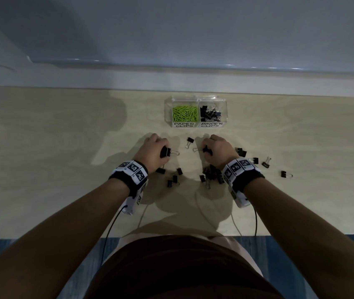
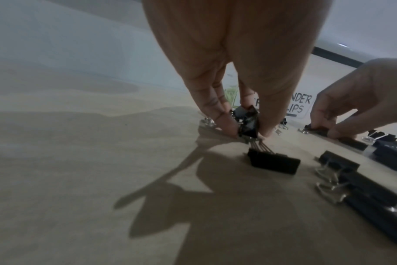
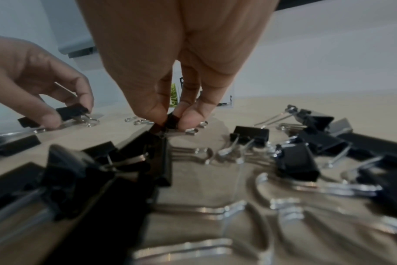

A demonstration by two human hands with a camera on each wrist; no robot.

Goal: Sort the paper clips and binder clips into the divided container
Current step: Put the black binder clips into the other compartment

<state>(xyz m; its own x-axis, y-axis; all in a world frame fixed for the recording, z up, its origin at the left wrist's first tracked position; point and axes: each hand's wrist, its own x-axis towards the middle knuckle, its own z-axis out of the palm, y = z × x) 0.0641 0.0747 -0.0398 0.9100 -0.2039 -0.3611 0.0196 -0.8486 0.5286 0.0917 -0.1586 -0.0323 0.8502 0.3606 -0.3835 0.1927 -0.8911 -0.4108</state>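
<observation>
1. My left hand [image 1: 152,148] pinches a black binder clip [image 1: 165,152] between thumb and fingertips, low over the desk [image 1: 42,147]; the grip is closed on its body, wire handles pointing right.
2. My right hand [image 1: 218,148] pinches a second binder clip [image 1: 206,150] the same way, its handle pointing left.
3. One loose clip [image 1: 190,140] lies on the desk between the two hands, just short of the divided container [image 1: 195,112].
4. The container sits at the far side; green paper clips [image 1: 185,113] fill its left compartment, black binder clips [image 1: 211,113] its right.
5. A heap of binder clips [image 1: 211,174] lies beside my right wrist, with a few scattered clips [image 1: 258,161] further right and some [image 1: 174,176] near my left wrist.
</observation>
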